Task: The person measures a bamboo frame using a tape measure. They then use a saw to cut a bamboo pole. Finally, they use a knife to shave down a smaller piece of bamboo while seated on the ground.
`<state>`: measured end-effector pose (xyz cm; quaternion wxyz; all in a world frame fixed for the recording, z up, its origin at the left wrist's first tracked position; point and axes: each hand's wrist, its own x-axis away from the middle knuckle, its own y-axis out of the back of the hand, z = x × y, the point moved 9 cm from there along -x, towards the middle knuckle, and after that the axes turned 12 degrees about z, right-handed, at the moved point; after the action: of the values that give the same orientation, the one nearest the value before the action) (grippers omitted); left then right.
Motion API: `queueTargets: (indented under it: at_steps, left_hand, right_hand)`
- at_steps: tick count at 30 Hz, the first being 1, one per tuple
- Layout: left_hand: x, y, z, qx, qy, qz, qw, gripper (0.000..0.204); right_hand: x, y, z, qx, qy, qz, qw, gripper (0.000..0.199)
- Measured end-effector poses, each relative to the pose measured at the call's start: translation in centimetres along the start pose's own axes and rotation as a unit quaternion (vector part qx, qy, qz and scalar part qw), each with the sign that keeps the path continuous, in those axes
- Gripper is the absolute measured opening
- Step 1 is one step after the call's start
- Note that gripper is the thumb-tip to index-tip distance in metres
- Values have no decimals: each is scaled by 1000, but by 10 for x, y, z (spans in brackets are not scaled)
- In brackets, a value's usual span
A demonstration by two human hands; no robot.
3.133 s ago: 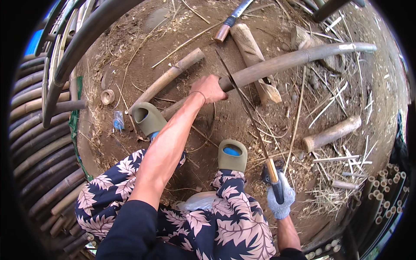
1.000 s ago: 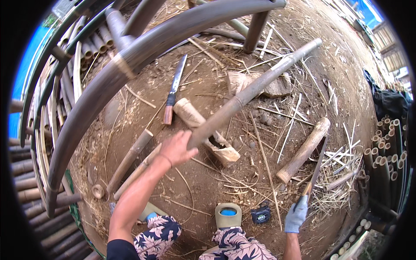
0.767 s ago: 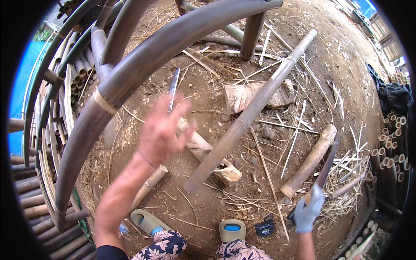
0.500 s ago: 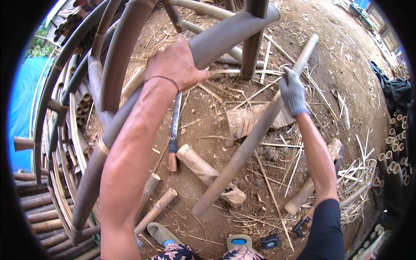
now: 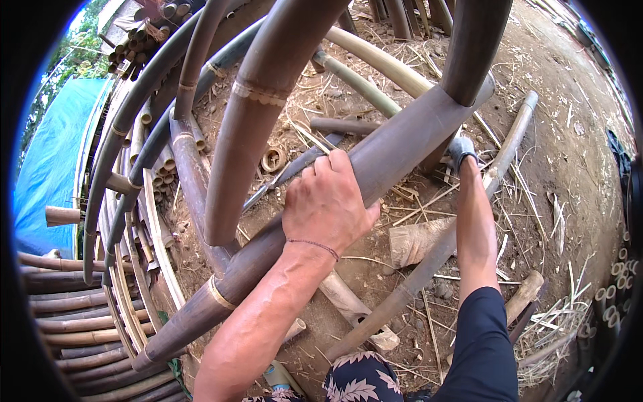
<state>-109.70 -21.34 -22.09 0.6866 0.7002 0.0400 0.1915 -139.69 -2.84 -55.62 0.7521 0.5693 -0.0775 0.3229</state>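
My bare left hand [image 5: 325, 197] is wrapped over a thick dark bamboo pole [image 5: 408, 151], part of a jointed bamboo framework. This pole slants from lower left to upper right, where an upright bamboo post [image 5: 472, 50] passes through it. My right hand [image 5: 462, 151], in a grey glove, reaches low beside that joint, close to the post's lower end; its fingers are hidden. A loose bamboo pole [image 5: 402, 298] lies slanted beneath my right forearm. Between my arms are a split wood block [image 5: 415, 242] and a notched bamboo piece [image 5: 355, 311].
Curved bamboo poles [image 5: 258, 100] of the framework rise at the upper left. Stacked bamboo [image 5: 87, 321] and a blue tarp [image 5: 53, 161] are along the left. Thin strips [image 5: 549, 335] pile up at the right, near upright bamboo ends [image 5: 613, 291]. Shavings litter the dirt.
My right hand has left the loose bamboo pole and reached in beside the framework's joint. My left hand still grips the thick pole. The whole view has shifted.
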Motion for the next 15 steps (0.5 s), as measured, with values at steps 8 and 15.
queueTargets:
  at_steps: [8,15]
  left_hand:
    - [-3,4,-13,9,-4,-6,1000,63]
    - [10,11,6,-13,29,-36,999,63]
  right_hand:
    - [82,86,-189,-404,-86,-275,868,32]
    - [149,121,-31,13,52,-379,924,41]
